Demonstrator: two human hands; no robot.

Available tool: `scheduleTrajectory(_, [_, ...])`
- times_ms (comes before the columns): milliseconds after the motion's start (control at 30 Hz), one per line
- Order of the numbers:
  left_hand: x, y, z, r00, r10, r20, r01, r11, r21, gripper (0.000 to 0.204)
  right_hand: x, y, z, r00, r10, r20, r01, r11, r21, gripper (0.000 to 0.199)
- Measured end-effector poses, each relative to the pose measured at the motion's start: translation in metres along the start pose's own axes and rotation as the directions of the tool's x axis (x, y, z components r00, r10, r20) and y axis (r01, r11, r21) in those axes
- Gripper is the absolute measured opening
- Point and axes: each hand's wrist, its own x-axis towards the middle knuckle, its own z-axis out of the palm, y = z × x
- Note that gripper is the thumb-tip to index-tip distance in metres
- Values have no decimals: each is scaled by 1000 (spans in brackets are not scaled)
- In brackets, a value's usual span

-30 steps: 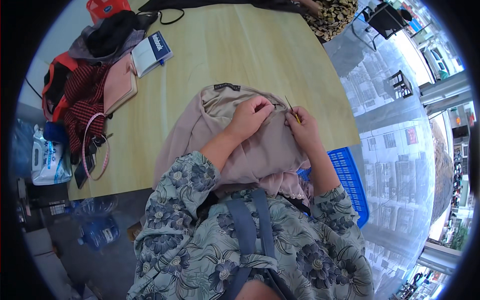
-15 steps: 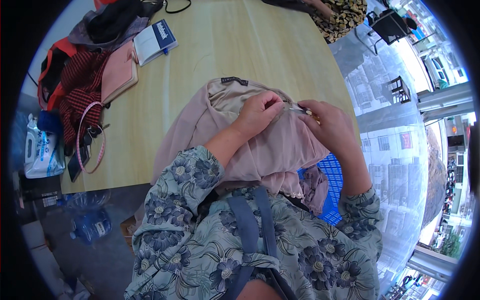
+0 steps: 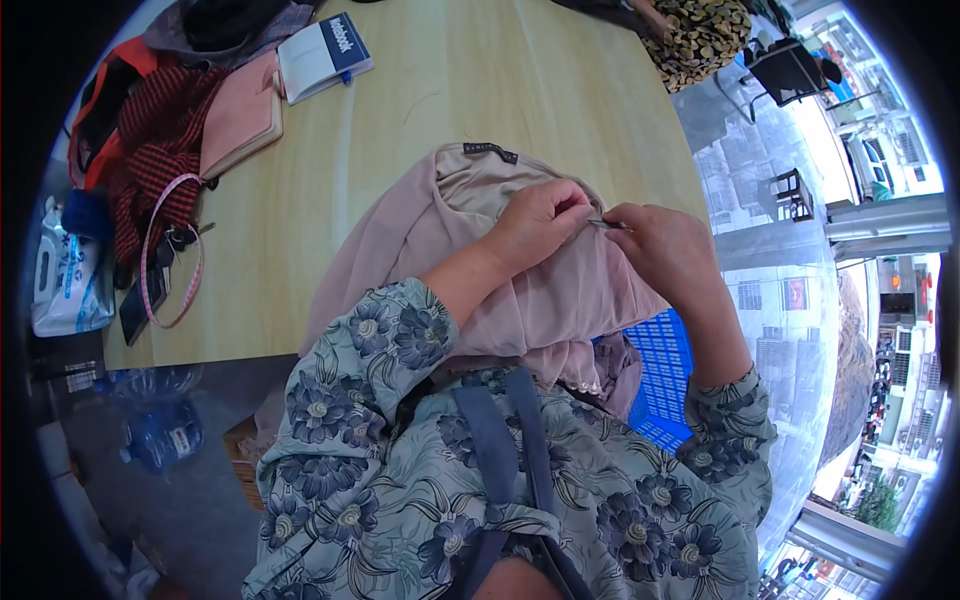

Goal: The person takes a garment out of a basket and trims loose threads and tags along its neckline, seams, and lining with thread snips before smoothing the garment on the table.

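Observation:
A dusty-pink garment (image 3: 400, 235) with a beige lining and a dark label lies over the table's near edge and down to my lap. My left hand (image 3: 540, 222) is closed in a pinch at the right side of its neck opening, gripping the fabric edge there. Just right of those fingertips, my right hand (image 3: 662, 245) is closed around small thread snips (image 3: 603, 223). Their metal tip points left at the pinched edge, and the fingers hide most of the handle.
On the wooden table (image 3: 480, 80), a pink notebook (image 3: 240, 120), a white-and-blue notebook (image 3: 325, 60), red-black striped cloth (image 3: 155, 130) and a pink tape measure (image 3: 152, 235) lie left. A blue basket (image 3: 660, 365) stands below at right. Another person's patterned clothing (image 3: 700, 40) shows at far right.
My right hand has turned, so less of the snips shows, and their tip is now close to my left fingertips. The left hand keeps its pinch. The whole view has shifted slightly.

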Motion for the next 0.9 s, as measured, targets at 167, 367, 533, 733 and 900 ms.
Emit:
scheduleTrajectory(167, [0,1,-1,1000,9,-16,-9,1000,-14,12,2,-4,-3,999,29,41,-29,1000,2,18])
scheduleTrajectory(367, [0,-3,-1,999,23,-25,-24,999,-34,10,-1,-10,-8,996,51,67,-53,998,23,18])
scheduleTrajectory(533, [0,-1,0,999,34,-9,-34,999,-4,9,0,-7,3,999,19,47,-20,1000,22,17])
scheduleTrajectory(733, [2,-5,-1,1000,18,-4,-18,1000,-16,9,-3,-6,6,999,37,38,-39,997,60,19])
scheduleTrajectory(900, [8,2,-30,966,14,-259,-47,991,-122,11,-15,0,9,988,146,-47,-127,952,277,23])
